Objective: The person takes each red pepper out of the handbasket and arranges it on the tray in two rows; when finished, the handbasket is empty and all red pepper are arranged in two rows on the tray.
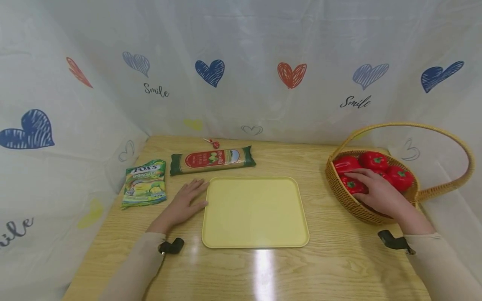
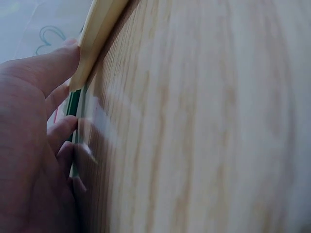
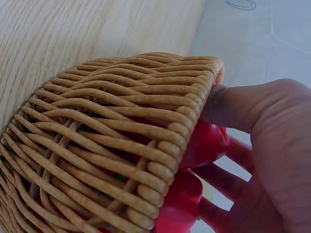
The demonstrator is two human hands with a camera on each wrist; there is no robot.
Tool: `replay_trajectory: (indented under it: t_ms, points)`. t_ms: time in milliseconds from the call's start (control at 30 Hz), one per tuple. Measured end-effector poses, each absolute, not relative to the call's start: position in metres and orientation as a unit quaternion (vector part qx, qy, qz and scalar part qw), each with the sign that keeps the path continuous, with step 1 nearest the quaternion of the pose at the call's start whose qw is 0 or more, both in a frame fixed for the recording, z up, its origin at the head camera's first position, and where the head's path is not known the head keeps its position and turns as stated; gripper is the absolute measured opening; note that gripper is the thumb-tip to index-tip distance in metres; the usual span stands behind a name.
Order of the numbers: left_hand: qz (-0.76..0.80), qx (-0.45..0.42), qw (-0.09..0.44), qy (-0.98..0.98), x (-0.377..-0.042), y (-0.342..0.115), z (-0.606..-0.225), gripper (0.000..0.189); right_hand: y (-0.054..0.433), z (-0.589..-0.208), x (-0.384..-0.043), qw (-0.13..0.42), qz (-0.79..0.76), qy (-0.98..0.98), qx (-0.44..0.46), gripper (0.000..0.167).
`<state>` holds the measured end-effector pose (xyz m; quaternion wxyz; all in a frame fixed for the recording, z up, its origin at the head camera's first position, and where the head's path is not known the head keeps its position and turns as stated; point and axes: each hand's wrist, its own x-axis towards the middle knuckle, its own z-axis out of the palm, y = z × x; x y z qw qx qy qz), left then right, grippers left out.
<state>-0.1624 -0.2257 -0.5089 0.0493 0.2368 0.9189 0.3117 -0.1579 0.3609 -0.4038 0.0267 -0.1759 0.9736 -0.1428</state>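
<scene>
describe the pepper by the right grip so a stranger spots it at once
On the wooden table, find the wicker basket at the right. Among its red peppers, take the front-left one. It alone shows its green stem between thumb and fingers of the right grip.

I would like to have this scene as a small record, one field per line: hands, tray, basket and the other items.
left hand: fingers extended, at the left edge of the tray
right hand: in the basket, fingers and thumb around a red pepper
tray: yellow, flat on the wooden table
basket: wicker, holding several red peppers
behind tray: long packet, lollipop beyond it
far left: green FOX'S bag
</scene>
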Motion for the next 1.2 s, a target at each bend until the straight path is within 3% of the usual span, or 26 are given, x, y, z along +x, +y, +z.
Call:
replay_trajectory:
  t_ms: [233, 567, 900, 1200]
  points:
    - [0.313, 0.234, 0.051, 0.919, -0.161, -0.225, -0.507, 0.066, 0.362, -0.404, -0.157, 0.009, -0.146, 0.974, -0.173, 0.062]
    - [0.312, 0.231, 0.053, 0.920, -0.160, -0.225, -0.508, 0.065, 0.363, -0.403, -0.156, 0.025, -0.161, 0.976, -0.145, 0.067]
    - [0.313, 0.231, 0.054, 0.919, -0.161, -0.224, -0.506, 0.065, 0.366, -0.399, -0.154, -0.027, -0.176, 0.975, -0.135, 0.069]
    - [0.314, 0.229, 0.055, 0.920, -0.161, -0.225, -0.507, 0.065, 0.364, -0.393, -0.152, -0.024, -0.182, 0.978, -0.098, 0.073]
